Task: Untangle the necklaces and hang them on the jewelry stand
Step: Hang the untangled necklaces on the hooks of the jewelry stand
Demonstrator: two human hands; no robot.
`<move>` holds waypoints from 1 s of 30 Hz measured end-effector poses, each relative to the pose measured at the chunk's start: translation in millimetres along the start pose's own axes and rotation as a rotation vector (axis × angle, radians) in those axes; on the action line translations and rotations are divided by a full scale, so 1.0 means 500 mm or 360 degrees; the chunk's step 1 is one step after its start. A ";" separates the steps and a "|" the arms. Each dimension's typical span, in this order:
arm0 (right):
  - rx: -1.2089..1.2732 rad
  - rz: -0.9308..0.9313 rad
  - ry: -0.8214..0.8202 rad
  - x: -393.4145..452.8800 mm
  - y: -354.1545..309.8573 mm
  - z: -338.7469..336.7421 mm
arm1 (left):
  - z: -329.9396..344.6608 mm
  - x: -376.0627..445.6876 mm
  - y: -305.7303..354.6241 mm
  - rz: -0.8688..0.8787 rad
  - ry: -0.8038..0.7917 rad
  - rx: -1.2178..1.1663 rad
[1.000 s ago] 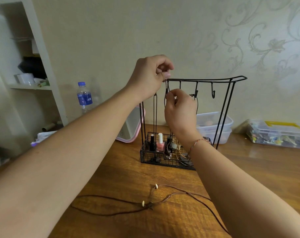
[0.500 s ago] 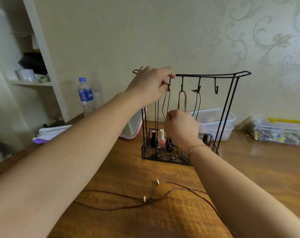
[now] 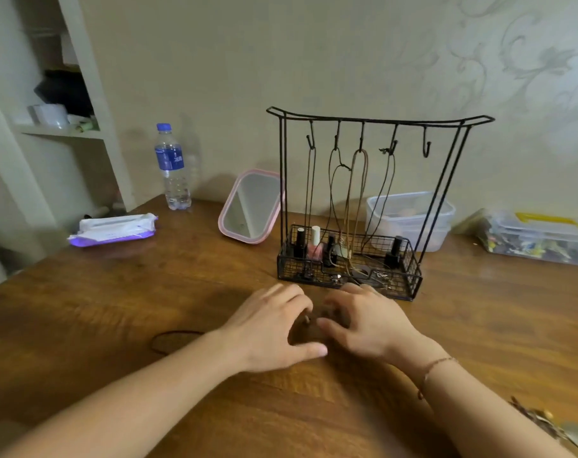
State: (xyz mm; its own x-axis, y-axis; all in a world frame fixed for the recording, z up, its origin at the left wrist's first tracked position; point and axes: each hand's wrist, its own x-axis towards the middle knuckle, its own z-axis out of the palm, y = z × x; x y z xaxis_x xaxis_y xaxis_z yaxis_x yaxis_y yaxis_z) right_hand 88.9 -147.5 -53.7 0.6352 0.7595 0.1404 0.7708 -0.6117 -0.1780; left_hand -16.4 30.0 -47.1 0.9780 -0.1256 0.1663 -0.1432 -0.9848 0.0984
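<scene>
The black wire jewelry stand [image 3: 446,120] rises at the table's middle, and several cord necklaces hang from its hooks, among them a brown one [image 3: 365,173]. The rightmost hook [image 3: 426,150] is bare. Both hands are low over the table just in front of the stand's basket [image 3: 410,279]. My left hand [image 3: 274,328] has its fingers spread and thumb out. My right hand [image 3: 367,322] has its fingers bent down, beside the left. A dark cord necklace lies under them: a loop [image 3: 172,335] shows left of my forearm and a pale bead [image 3: 306,320] between the hands.
Nail polish bottles [image 3: 315,246] stand in the basket. A pink-rimmed mirror [image 3: 248,206], water bottle [image 3: 172,166] and wipes pack [image 3: 112,228] are to the left, plastic boxes [image 3: 410,216] behind and to the right. A braided piece [image 3: 542,419] lies at the bottom right edge.
Both hands have left the stand's hooks and dropped to the table over the loose cord necklace. The brown necklace now hangs by itself on the middle hook.
</scene>
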 end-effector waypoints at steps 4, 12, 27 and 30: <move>0.0036 0.0124 -0.0098 -0.049 0.014 0.006 | 0.031 0.029 0.044 -0.0047 -0.0234 -0.0135; 0.0368 0.0249 0.0297 -0.101 0.001 0.019 | 0.062 0.064 0.122 -0.0153 0.0104 -0.0590; 0.1689 0.0214 0.1097 -0.089 0.114 -0.280 | -0.274 0.294 0.199 0.0047 0.1007 -0.0992; 0.1603 0.0319 0.1296 -0.036 0.114 -0.313 | -0.297 0.342 0.204 -0.0095 0.1211 -0.0843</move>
State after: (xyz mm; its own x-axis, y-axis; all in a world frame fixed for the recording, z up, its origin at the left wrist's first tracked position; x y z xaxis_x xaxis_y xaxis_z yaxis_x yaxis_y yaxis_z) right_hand 129.0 -230.7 85.9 0.8546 0.1074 0.5080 0.5105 0.0045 -0.8599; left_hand 113.7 -74.0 136.9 0.6504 0.2205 0.7269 -0.3297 -0.7802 0.5316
